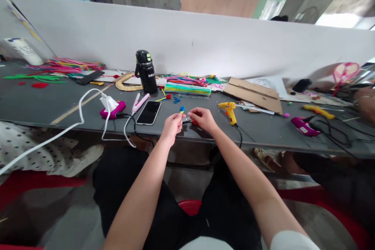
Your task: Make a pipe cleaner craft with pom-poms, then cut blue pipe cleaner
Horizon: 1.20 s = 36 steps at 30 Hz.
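Observation:
My left hand [172, 125] is closed in a pinch at the table's front edge. From its fingertips rises a small blue and yellow fuzzy piece [182, 109], like bent pipe cleaner. My right hand [204, 119] is close beside it, with thumb and forefinger pressed together; anything between them is too small to make out. Below and between the hands lies a metal tool [186, 120], partly hidden, with something red [195, 123] by the right fingers. Small blue bits [176, 99] are scattered just beyond the left hand.
A phone [149, 113], a pink styling iron [140, 103] and a black bottle [146, 72] stand left. A yellow glue gun [229, 111] lies right, before cardboard [254, 94]. Bundled pipe cleaners [187, 89] line the back. White cable [81, 113] crosses left; other people sit on both sides.

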{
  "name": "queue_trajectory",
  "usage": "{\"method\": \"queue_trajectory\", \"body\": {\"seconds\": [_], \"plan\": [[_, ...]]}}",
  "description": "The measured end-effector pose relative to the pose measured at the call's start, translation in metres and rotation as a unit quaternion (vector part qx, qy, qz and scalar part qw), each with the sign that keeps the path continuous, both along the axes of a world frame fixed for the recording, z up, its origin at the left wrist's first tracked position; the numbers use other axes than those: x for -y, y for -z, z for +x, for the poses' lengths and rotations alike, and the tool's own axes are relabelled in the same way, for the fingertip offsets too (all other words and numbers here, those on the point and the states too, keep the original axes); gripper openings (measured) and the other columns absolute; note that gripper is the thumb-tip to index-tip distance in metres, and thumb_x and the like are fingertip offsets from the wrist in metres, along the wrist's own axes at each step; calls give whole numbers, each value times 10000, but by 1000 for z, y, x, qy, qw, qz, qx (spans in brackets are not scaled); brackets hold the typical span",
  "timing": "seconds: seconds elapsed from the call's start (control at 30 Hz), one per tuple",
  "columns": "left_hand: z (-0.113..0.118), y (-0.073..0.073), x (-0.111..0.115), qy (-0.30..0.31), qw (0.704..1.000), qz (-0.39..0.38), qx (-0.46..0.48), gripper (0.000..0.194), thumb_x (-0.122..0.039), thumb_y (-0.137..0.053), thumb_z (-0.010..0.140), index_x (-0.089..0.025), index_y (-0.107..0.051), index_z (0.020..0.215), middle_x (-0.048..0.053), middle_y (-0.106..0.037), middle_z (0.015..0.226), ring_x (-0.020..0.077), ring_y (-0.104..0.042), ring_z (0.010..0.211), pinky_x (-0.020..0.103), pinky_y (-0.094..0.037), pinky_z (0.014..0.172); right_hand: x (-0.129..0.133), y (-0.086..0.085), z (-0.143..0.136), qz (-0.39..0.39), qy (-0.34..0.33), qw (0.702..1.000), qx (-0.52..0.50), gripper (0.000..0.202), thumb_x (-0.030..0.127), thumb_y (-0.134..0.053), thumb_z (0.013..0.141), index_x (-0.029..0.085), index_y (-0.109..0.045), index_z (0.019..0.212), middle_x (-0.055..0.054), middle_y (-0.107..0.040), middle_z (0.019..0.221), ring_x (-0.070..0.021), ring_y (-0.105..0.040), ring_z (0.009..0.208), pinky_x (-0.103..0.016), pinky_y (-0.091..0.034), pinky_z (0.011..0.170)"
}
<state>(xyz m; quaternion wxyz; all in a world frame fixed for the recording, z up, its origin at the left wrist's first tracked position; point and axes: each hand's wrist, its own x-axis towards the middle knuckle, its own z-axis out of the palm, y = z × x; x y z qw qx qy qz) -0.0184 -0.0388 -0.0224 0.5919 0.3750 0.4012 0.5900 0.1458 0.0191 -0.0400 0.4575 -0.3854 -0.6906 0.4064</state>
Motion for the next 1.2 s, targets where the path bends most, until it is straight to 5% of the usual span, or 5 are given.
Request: {"method": "queue_trajectory", "body": {"seconds": [0.5, 0.83, 1.2], "plan": [[7, 0, 0, 65, 997, -1, -49, 211, -318, -645, 796, -143, -580, 698, -56, -389, 489, 28, -293, 347, 159, -169, 371, 23, 3, 4, -11, 0, 998, -58, 358, 543, -681, 790, 190, -640, 820, 3, -600, 664, -130, -528, 595, -264, -451, 593], [9, 1, -3, 27, 995, -12, -100, 231, -317, -665, 791, -156, -561, 663, -77, -334, 468, 23, -260, 334, 157, -138, 353, 26, 4, 5, 64, -25, 998, 12, 273, 463, -552, 917, 194, -602, 929, -21, -616, 810, -145, -554, 714, -268, -465, 681], [10, -1, -1, 19, 993, -9, -116, 241, -284, -676, 777, -150, -560, 615, -73, -324, 463, 18, -254, 351, 155, -148, 362, 24, 5, 5, 97, 26, 994, 37, 268, 443, -543, 927, 186, -612, 891, -17, -618, 772, -148, -550, 703, -271, -445, 678]]}}
